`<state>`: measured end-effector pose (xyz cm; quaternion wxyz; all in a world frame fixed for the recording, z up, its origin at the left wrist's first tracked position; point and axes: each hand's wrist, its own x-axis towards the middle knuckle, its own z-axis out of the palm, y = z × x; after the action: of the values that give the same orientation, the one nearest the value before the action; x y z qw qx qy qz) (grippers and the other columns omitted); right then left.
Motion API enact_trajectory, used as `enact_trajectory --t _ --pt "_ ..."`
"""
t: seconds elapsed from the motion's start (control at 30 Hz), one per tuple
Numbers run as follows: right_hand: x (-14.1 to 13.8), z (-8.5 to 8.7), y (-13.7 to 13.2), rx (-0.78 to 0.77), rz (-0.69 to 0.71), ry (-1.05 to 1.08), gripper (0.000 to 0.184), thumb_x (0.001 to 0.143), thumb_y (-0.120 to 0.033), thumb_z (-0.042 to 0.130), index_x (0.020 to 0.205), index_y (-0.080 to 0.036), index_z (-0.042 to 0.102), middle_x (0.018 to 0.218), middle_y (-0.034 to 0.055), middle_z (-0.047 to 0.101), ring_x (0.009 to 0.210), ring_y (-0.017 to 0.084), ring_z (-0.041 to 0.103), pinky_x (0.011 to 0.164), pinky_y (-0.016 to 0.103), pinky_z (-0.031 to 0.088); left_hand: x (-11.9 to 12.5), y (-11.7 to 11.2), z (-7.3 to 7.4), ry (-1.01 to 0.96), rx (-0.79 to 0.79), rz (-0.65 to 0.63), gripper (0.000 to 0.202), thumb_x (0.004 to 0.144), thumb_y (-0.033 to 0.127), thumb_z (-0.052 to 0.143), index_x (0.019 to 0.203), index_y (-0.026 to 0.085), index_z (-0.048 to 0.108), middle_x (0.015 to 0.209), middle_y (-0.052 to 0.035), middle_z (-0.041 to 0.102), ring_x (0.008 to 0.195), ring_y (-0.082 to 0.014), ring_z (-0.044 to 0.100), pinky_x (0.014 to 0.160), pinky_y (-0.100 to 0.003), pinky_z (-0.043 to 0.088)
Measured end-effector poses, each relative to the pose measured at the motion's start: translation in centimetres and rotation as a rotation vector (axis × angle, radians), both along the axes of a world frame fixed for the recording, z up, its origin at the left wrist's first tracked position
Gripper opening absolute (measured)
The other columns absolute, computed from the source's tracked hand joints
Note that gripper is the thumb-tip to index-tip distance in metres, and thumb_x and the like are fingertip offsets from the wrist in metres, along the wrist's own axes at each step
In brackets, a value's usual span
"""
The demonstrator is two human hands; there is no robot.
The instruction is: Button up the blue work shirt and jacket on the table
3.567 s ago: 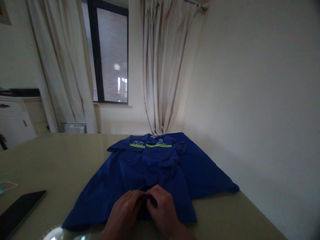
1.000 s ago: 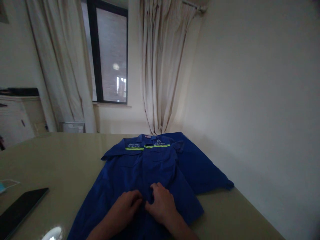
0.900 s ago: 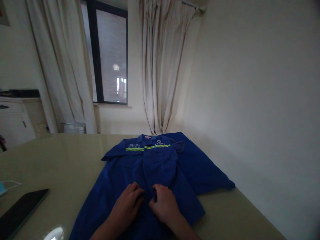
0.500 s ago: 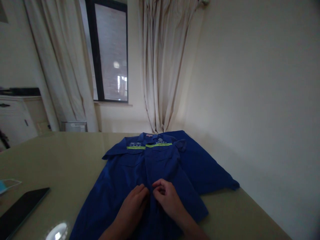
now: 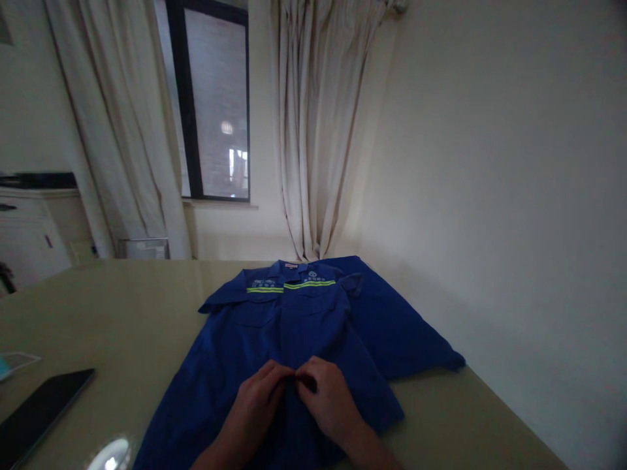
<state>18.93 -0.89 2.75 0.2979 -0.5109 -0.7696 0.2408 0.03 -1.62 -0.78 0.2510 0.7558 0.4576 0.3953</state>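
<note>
A blue short-sleeved work shirt point(image 5: 313, 326) with yellow-green chest stripes and white lettering lies front up on the table, its collar pointing away from me. Low on the front opening, my left hand point(image 5: 262, 395) pinches the shirt's edge. My right hand point(image 5: 326, 395) is closed on the same edge from the other side, and the fingertips of both hands meet there. Whatever small part of the placket sits between the fingertips is hidden.
Another dark blue garment point(image 5: 406, 326) lies under and to the right of the shirt, by the wall. On the left of the table point(image 5: 122, 320) are a black tablet-like slab point(image 5: 44, 408), part of a face mask point(image 5: 14, 364) and a shiny white object point(image 5: 112, 454).
My hands have come together until their fingertips touch at the front opening. The right fingers have closed onto the cloth. The shirt lies as before.
</note>
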Motion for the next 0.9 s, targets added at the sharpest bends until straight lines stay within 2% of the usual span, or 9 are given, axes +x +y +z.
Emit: enact_trajectory --t 0.1,0.3,0.47,0.57,0.67,0.77,0.9 --pt "0.0 -0.4 0.0 0.002 -0.023 -0.066 0.02 0.083 -0.009 0.062 0.087 -0.022 0.076 0.087 0.0018 0.071 0.081 0.016 0.067 0.075 0.025 0.044 0.0 0.0 0.4 -0.029 -0.008 0.046 0.03 0.091 0.016 0.048 0.104 0.029 0.072 0.103 -0.0029 0.073 0.097 -0.0193 0.071 0.091 -0.029 0.055" --pt "-0.5 -0.4 -0.3 0.007 0.03 0.178 0.021 0.084 -0.01 0.061 0.098 -0.021 0.071 0.089 0.0004 0.069 0.077 0.014 0.064 0.072 0.022 0.046 0.2 0.0 1.2 -0.1 -0.016 0.03 0.029 0.081 0.01 0.049 0.092 0.025 0.071 0.094 -0.0035 0.072 0.092 -0.0201 0.07 0.085 -0.03 0.054" --pt "-0.6 -0.2 -0.2 -0.007 0.025 0.181 0.022 0.082 -0.008 0.061 0.094 -0.02 0.074 0.083 0.0004 0.07 0.074 0.014 0.065 0.07 0.023 0.047 0.2 0.2 0.9 -0.143 -0.058 0.059 0.021 0.079 0.012 0.05 0.083 0.024 0.066 0.086 -0.0018 0.071 0.085 -0.0192 0.069 0.079 -0.029 0.053" --pt "-0.5 -0.3 -0.2 0.025 -0.015 0.169 0.016 0.082 -0.01 0.061 0.088 -0.02 0.073 0.08 0.0001 0.069 0.071 0.014 0.064 0.068 0.023 0.046 0.1 0.3 0.5 -0.222 -0.146 0.087 0.016 0.08 0.018 0.054 0.092 0.024 0.064 0.088 -0.0007 0.072 0.085 -0.0194 0.07 0.08 -0.03 0.055" --pt "-0.4 -0.3 -0.2 0.059 -0.013 0.172 0.014 0.084 -0.011 0.06 0.087 -0.02 0.072 0.079 0.0 0.068 0.07 0.013 0.062 0.067 0.023 0.044 0.1 0.3 0.5 -0.309 -0.203 0.049 0.028 0.082 0.023 0.057 0.109 0.026 0.063 0.097 -0.0019 0.074 0.092 -0.0203 0.072 0.087 -0.032 0.056" --pt "-0.3 -0.1 -0.2 0.081 0.009 0.179 0.014 0.087 -0.014 0.06 0.086 -0.02 0.072 0.079 -0.0001 0.067 0.071 0.013 0.061 0.066 0.023 0.043 0.0 0.2 0.8 -0.256 -0.17 0.012 0.026 0.082 0.019 0.054 0.103 0.025 0.068 0.096 -0.0024 0.073 0.093 -0.0202 0.071 0.087 -0.032 0.056" --pt "-0.4 -0.2 -0.1 0.045 0.023 0.255 0.011 0.086 -0.013 0.063 0.086 -0.02 0.072 0.078 -0.0013 0.066 0.069 0.012 0.06 0.064 0.021 0.042 0.1 0.1 0.7 -0.188 -0.05 0.088 0.02 0.079 0.014 0.054 0.087 0.024 0.07 0.093 -0.0038 0.069 0.088 -0.0197 0.069 0.078 -0.029 0.055"
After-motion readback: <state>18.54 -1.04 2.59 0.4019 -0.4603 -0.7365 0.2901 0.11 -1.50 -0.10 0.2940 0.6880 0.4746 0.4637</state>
